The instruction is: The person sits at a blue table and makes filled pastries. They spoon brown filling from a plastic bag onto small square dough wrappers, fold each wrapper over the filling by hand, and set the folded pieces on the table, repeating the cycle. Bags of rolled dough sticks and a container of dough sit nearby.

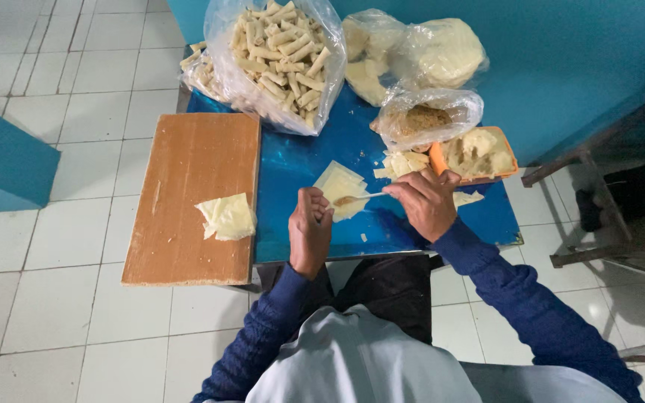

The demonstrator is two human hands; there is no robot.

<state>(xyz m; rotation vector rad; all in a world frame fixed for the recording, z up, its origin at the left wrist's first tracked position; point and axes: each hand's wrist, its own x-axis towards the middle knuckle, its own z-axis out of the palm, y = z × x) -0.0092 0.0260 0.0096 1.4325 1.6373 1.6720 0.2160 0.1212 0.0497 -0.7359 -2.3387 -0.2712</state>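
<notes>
Left hand (310, 227): curled shut at 6 o'clock of the blue table (300, 160), pinching the near edge of a pastry wrapper (340, 188).
Right hand (427, 200): closed around a spoon (357, 198), whose filling-laden tip is held over the wrapper.
Step in hand: filling is best laid as a small line near the wrapper's corner, with the edges kept clean.
Wooden board (192, 198): at 9 o'clock, bearing spare wrappers (227, 217).
Orange tub (479, 155): at 2 o'clock.
Bag of finished rolls (278, 52): at 12 o'clock.

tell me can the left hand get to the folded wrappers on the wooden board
Probably yes. The left hand rests on the blue table beside the wooden board, and nothing lies between it and the folded wrappers.
</notes>
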